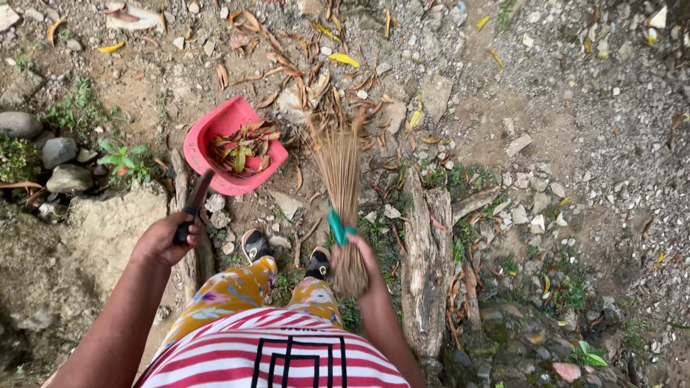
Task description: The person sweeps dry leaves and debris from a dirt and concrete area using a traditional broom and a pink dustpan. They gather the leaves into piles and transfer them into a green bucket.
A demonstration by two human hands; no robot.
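The left hand sits at about 8 o'clock in the head view, fingers wrapped tight around the dark handle of a red dustpan. The dustpan lies on the ground up at 10 o'clock from the picture's middle, its open mouth turned toward 3 o'clock, and it carries a small heap of dry leaves, brown with a little green and yellow.

The right hand is near 6 o'clock, closed around the bound end of a stick broom. A teal band circles the bundle just above the fist. The thin tan bristles fan out toward 12 o'clock, and their tips rest on the ground just beside the dustpan's mouth, on its 3 o'clock side.

More fallen leaves are scattered over the stony dirt at 12 o'clock, beyond the bristle tips. A weathered log lies at 4 o'clock, just beside the right forearm. Grey stones and a small green plant sit at 9 o'clock. Between the two hands, two sandalled feet stand on the ground, below flowered yellow trousers and a red-and-white striped shirt
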